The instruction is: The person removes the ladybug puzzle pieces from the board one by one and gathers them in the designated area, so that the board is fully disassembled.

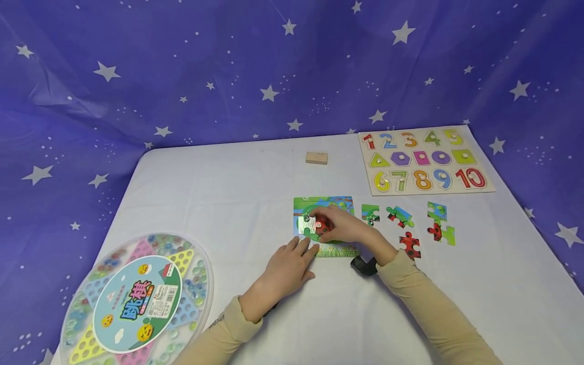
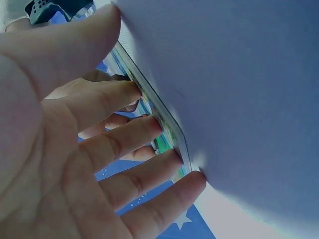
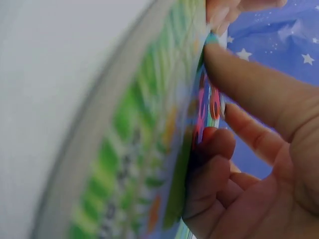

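Note:
A jigsaw board (image 1: 337, 251) with a green and blue picture lies on the table. My left hand (image 1: 286, 266) rests at its lower left corner, fingers straight. In the left wrist view, the fingertips (image 2: 149, 127) touch the board's edge (image 2: 167, 119). Over the board, my right hand (image 1: 347, 225) pinches a red ladybug jigsaw piece (image 1: 323, 224) between thumb and fingers. That piece is partly covered by the fingers, and I cannot tell whether it lies flat in the board. A whitish patch (image 1: 306, 225) shows beside it.
Several loose jigsaw pieces (image 1: 410, 245) lie right of the board, near the right forearm. A number and shape board (image 1: 426, 173) stands farther back at the right. Behind the jigsaw is a small wooden block (image 1: 317, 158). A round Chinese checkers box (image 1: 137, 304) occupies the front left.

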Demonstrator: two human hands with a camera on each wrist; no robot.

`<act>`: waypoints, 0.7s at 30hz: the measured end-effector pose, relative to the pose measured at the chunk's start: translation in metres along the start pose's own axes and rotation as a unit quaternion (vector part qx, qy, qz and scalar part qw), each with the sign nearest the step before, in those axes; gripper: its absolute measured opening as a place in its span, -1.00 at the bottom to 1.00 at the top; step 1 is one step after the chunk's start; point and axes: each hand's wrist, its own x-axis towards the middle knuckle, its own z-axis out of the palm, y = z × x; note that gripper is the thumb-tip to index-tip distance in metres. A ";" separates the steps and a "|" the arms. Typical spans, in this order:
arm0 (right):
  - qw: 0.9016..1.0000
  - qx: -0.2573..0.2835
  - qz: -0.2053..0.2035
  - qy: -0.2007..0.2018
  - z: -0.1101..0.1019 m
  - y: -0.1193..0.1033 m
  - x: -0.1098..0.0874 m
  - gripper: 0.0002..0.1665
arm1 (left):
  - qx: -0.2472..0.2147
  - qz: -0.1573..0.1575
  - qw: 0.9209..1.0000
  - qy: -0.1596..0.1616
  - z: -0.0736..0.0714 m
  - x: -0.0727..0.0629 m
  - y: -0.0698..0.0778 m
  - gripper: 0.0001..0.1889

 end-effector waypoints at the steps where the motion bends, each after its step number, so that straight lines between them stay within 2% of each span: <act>1: 1.000 0.004 0.001 0.004 0.001 0.000 0.000 -0.33 | 0.001 0.000 1.000 0.000 0.000 0.000 0.000 -0.37; 6: 1.000 0.028 0.007 0.007 0.003 -0.001 0.001 -0.35 | 0.001 -0.001 1.000 0.001 0.001 0.000 -0.001 -0.37; 11: 1.000 0.030 -0.007 0.000 0.004 -0.002 0.002 -0.35 | 0.005 0.002 1.000 0.007 0.002 0.000 -0.001 -0.38; 21: 0.999 0.031 -0.008 -0.005 0.003 -0.001 0.003 -0.63 | 0.000 -0.003 1.000 -0.010 0.001 0.000 -0.001 -0.39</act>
